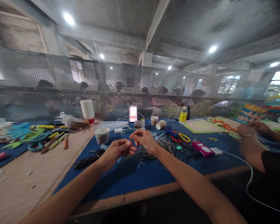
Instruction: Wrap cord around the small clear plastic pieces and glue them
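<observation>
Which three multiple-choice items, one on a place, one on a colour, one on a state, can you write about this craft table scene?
1. Where does the stack of paper cups stand?
A. far left of the blue mat
B. in the person's lap
C. under the table

2. What colour are the handles of the scissors right of the hands?
A. white
B. yellow
C. black

3. How are the left hand and right hand?
A. flat on the table
B. far apart
C. fingertips pinched together, close

Answers: 1 A, it stands beyond the mat's left edge. 2 B, the loops look yellow. 3 C, both hands meet above the blue mat.
</observation>
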`<state>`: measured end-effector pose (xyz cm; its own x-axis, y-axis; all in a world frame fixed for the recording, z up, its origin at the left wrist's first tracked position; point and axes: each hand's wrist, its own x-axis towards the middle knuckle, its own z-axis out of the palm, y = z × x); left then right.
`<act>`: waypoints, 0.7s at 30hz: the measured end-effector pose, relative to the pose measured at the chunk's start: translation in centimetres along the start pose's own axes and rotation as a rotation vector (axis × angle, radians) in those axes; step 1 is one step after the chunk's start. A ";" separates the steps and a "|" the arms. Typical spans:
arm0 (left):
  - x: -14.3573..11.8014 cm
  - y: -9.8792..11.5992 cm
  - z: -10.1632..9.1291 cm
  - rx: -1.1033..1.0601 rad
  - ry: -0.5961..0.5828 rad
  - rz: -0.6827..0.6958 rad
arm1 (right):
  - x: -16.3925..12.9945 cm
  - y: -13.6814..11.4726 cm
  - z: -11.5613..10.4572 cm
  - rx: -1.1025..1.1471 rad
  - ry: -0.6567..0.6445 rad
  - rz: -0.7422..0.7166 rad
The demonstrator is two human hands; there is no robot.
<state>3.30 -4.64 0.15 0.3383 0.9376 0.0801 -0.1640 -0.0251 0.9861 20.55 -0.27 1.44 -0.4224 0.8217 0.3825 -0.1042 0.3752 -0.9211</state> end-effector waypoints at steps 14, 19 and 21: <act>-0.2 0.0 0.3 0.078 -0.009 0.096 | 0.0 0.4 0.1 0.022 -0.027 0.008; 0.0 -0.2 0.2 0.136 0.087 0.129 | 0.1 0.7 -0.1 0.010 -0.009 0.006; 0.1 -0.1 0.2 0.155 0.122 0.149 | 0.1 0.7 0.0 0.009 -0.008 0.009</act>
<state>3.55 -4.63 0.08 0.2051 0.9543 0.2174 -0.0563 -0.2103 0.9760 20.45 0.14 0.84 -0.4305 0.8217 0.3736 -0.1080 0.3640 -0.9251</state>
